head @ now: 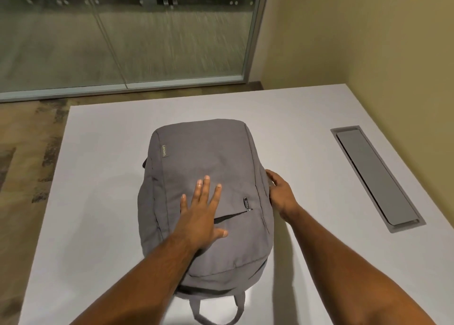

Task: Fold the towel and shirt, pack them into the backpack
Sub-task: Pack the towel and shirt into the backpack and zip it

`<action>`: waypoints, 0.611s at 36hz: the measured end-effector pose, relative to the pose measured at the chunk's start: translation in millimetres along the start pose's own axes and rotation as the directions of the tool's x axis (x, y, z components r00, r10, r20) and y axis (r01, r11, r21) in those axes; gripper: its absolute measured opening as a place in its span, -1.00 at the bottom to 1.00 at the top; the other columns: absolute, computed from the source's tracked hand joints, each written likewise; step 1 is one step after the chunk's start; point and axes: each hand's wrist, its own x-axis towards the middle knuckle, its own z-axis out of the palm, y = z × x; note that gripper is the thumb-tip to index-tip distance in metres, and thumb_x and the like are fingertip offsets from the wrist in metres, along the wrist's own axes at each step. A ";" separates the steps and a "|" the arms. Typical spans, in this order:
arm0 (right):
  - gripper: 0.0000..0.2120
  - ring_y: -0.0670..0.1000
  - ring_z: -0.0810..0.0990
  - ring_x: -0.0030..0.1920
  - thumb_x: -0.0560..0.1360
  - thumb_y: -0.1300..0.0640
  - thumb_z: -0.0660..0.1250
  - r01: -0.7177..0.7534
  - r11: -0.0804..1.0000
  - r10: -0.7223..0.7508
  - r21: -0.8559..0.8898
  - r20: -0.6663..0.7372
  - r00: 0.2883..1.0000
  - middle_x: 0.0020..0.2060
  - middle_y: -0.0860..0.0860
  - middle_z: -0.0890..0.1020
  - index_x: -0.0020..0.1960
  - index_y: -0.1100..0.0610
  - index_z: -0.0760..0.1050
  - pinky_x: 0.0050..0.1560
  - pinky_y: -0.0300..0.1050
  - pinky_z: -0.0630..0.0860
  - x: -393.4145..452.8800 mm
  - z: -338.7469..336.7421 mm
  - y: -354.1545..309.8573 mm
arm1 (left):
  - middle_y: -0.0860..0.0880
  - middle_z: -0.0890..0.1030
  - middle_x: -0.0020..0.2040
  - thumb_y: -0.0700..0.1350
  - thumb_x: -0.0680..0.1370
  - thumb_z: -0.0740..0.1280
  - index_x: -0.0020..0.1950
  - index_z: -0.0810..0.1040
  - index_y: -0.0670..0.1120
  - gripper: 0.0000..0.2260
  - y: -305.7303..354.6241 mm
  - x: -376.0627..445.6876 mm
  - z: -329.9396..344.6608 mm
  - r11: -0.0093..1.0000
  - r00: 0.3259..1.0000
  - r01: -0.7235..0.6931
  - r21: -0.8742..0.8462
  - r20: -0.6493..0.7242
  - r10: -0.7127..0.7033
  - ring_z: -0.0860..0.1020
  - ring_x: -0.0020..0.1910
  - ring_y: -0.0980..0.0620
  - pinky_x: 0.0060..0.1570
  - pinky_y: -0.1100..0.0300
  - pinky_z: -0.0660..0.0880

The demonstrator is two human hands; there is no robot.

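While we look down from the head camera, we see our left hand (201, 209) lying flat with straight, spread fingers on the front panel of the grey backpack (208, 157), which lies face up on the white worktop (307, 128). Just right of that hand's thumb runs the slanted front pocket zip, its metal zipper pull (247, 203) lying beyond the thumb. Our right hand (280, 192) rests against the backpack's right side, fingers loosely curved along the edge; we cannot tell whether it grips anything. Nearer to us than both hands, the carry handle (216, 312) loops off the pack's end. Well right of the right hand sits a grey cable hatch (375, 177) set into the worktop.
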 end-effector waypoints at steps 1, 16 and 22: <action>-0.51 -0.16 0.61 0.26 0.56 0.22 0.35 -0.001 1.000 0.002 -0.025 0.005 1.000 0.34 -0.22 0.59 0.45 -0.09 0.50 0.29 -0.13 0.57 6.3 -0.9 2.3 | -0.03 -0.63 0.50 0.38 0.48 0.37 0.57 -0.52 0.09 0.13 -0.1 0.4 0.5 1.000 1.000 0.000 0.002 -0.002 0.000 -0.54 0.51 -0.10 0.52 -0.29 -0.26; -0.89 0.05 0.63 0.03 0.62 0.20 0.30 0.098 0.944 -0.087 -0.315 0.048 0.995 0.01 -0.03 0.65 0.12 0.15 0.55 -0.01 -0.16 0.56 31.0 -7.9 -4.3 | -0.01 -0.65 0.48 0.35 0.48 0.40 0.58 -0.50 0.10 0.14 4.3 -1.1 -1.8 1.000 1.000 0.026 -0.005 0.012 -0.026 -0.55 0.51 -0.07 0.45 -0.23 -0.36; -0.91 0.00 0.58 -0.07 0.63 0.24 0.24 0.088 0.969 -0.091 -0.232 -0.002 0.996 -0.03 0.01 0.63 0.06 0.13 0.51 -0.07 -0.16 0.54 38.0 -4.1 -3.7 | 0.01 -0.65 0.48 0.34 0.47 0.42 0.58 -0.49 0.10 0.15 4.4 -1.1 -0.1 1.000 1.000 0.024 -0.018 -0.004 -0.024 -0.55 0.51 -0.07 0.43 -0.21 -0.39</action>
